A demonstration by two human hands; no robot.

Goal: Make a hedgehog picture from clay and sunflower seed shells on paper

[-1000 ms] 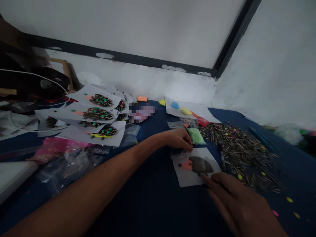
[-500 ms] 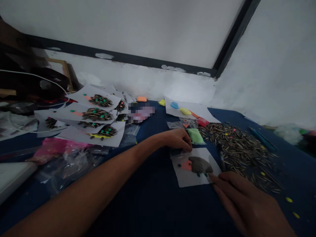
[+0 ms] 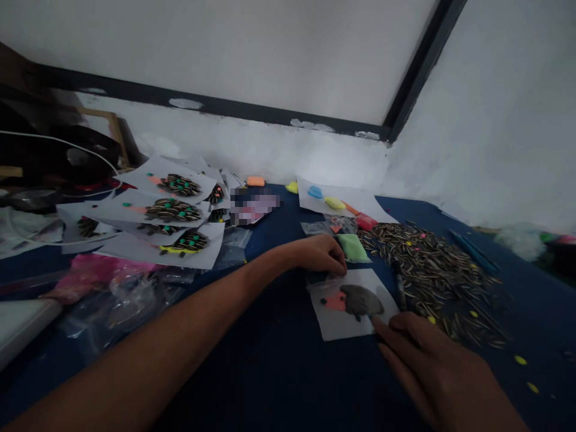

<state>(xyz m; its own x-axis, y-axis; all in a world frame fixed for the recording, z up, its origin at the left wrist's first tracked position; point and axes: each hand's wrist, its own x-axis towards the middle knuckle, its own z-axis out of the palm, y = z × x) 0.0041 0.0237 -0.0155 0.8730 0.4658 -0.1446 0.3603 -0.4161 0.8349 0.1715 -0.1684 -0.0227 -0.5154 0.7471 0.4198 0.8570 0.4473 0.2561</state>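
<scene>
A white paper card [image 3: 333, 327] lies on the blue tabletop between my hands. On it is a flat clay hedgehog [image 3: 362, 301], with a grey body, a pinkish-orange face, a dark nose and small dark feet. My left hand [image 3: 321, 253] rests at the card's far edge with its fingers curled in; whatever they may hold is hidden. Beside it sits a light green clay packet [image 3: 354, 248]. My right hand [image 3: 434, 360] reaches in from the lower right, fingers stretched out, its index fingertip at the hedgehog's rear foot.
Striped sunflower seeds [image 3: 441, 276] spread over the right, with a black marker [image 3: 398, 282] alongside. Stacked cards with seed hedgehogs [image 3: 173, 210] and plastic bags [image 3: 121, 300] occupy the left. Behind, a white sheet [image 3: 310, 204] bears coloured clay; an orange packet [image 3: 256, 181] lies near the wall.
My right index fingertip has shifted slightly left along the hedgehog's underside, now covering its rear foot. My left hand keeps its place at the card. The whole view has moved a little.
</scene>
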